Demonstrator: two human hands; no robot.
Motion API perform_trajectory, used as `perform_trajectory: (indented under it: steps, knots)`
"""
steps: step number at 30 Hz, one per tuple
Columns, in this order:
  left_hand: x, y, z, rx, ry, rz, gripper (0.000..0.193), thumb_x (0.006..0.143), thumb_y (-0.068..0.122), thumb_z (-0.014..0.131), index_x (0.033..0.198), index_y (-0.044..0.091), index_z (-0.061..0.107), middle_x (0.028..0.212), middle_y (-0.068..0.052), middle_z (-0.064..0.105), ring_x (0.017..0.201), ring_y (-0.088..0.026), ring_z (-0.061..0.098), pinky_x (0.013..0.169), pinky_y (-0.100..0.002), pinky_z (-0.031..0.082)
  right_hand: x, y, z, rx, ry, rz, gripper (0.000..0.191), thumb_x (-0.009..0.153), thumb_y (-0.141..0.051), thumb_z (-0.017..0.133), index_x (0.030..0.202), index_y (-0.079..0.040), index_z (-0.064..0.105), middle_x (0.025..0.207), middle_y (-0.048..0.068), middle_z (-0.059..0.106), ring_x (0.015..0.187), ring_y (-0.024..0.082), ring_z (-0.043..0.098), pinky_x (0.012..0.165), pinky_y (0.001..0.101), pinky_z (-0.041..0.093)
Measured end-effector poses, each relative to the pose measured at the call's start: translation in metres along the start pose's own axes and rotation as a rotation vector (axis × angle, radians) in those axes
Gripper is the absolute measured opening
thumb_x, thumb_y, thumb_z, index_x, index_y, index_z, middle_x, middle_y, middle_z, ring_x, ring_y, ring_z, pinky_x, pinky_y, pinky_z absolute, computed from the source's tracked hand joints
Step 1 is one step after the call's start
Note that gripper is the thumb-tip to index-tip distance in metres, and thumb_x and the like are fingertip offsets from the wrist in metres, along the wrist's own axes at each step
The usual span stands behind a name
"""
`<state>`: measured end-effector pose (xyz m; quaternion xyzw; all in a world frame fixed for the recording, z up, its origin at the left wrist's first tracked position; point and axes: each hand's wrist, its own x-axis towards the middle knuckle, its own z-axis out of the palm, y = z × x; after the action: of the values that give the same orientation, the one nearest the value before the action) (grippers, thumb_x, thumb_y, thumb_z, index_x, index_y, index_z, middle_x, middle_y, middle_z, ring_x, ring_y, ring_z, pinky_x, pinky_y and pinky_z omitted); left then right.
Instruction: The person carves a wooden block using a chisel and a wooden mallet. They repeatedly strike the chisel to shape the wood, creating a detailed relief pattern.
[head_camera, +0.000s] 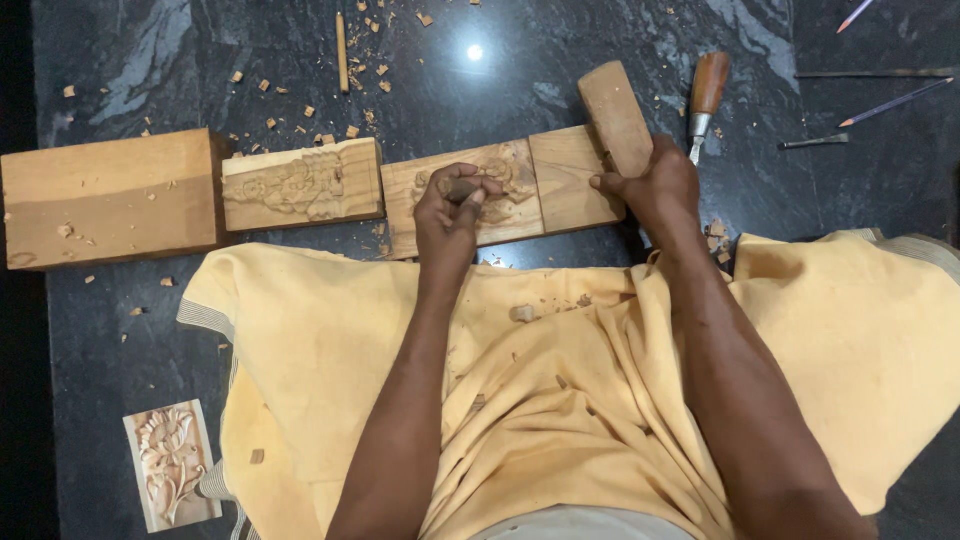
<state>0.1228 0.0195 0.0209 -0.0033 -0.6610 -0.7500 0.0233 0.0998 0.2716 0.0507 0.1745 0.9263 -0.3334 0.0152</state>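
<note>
Across the lap a yellow cloth (560, 400) catches chips. The left hand (452, 205) clamps a small chisel (462, 188) on the carved wooden plank (505, 190); the right hand (655, 180) grips a wooden mallet (614, 115) raised above.

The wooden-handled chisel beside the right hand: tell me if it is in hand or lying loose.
Lying loose. The chisel rests on the dark floor, just beyond the right hand, whose grip is on a wooden mallet.
</note>
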Motion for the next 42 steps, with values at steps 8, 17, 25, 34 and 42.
perform_trajectory:
  steps: [8, 17, 25, 34, 42]
  knots:
    - [0.008, -0.009, 0.004, 0.084, -0.054, -0.019, 0.023, 0.1, -0.009, 0.053, 0.122, -0.003, 0.054, 0.095, -0.009, 0.068, 0.089, -0.013, 0.066, 0.085, -0.026, 0.054, -0.027, -0.08, -0.056, 0.071, 0.276, -1.061, 0.077, 0.08, -0.02, 0.092, 0.144, -0.011, 0.049, 0.128, 0.017, 0.068, 0.113, 0.034, 0.071, 0.094, 0.0456, 0.059]
    - [0.002, -0.014, 0.009, 0.183, -0.045, 0.06, 0.015, 0.103, -0.004, 0.054, 0.118, -0.004, 0.054, 0.098, -0.012, 0.071, 0.093, -0.016, 0.07, 0.087, -0.027, 0.055, -0.022, -0.124, -0.064, -0.351, 0.214, -1.289, 0.062, 0.098, -0.018, 0.082, 0.154, -0.026, 0.058, 0.094, 0.002, 0.062, 0.081, 0.019, 0.062, 0.068, 0.038, 0.05]
    - [0.0, -0.01, 0.014, 0.198, -0.025, 0.165, 0.012, 0.102, -0.005, 0.054, 0.113, -0.003, 0.06, 0.117, -0.012, 0.066, 0.096, -0.017, 0.071, 0.082, -0.026, 0.055, -0.018, -0.103, -0.059, -0.412, 0.287, -1.25, 0.055, 0.097, -0.025, 0.081, 0.148, -0.026, 0.059, 0.098, 0.001, 0.065, 0.088, 0.017, 0.063, 0.075, 0.037, 0.053]
    - [-0.014, -0.019, 0.013, 0.216, 0.028, 0.053, 0.016, 0.1, 0.0, 0.053, 0.115, -0.003, 0.06, 0.097, -0.011, 0.072, 0.089, -0.015, 0.073, 0.081, -0.027, 0.058, -0.026, -0.087, -0.058, -0.415, 0.337, -1.251, 0.056, 0.103, -0.028, 0.081, 0.154, -0.033, 0.057, 0.103, 0.0, 0.069, 0.086, 0.016, 0.064, 0.078, 0.0393, 0.051]
    - [-0.02, -0.039, 0.013, 0.129, 0.082, 0.046, 0.02, 0.101, 0.004, 0.055, 0.118, -0.006, 0.058, 0.101, -0.013, 0.074, 0.091, -0.015, 0.071, 0.081, -0.026, 0.056, -0.029, -0.096, -0.05, -0.483, 0.284, -1.355, 0.052, 0.107, -0.023, 0.068, 0.155, -0.035, 0.052, 0.099, 0.004, 0.071, 0.085, 0.017, 0.065, 0.072, 0.0351, 0.052]
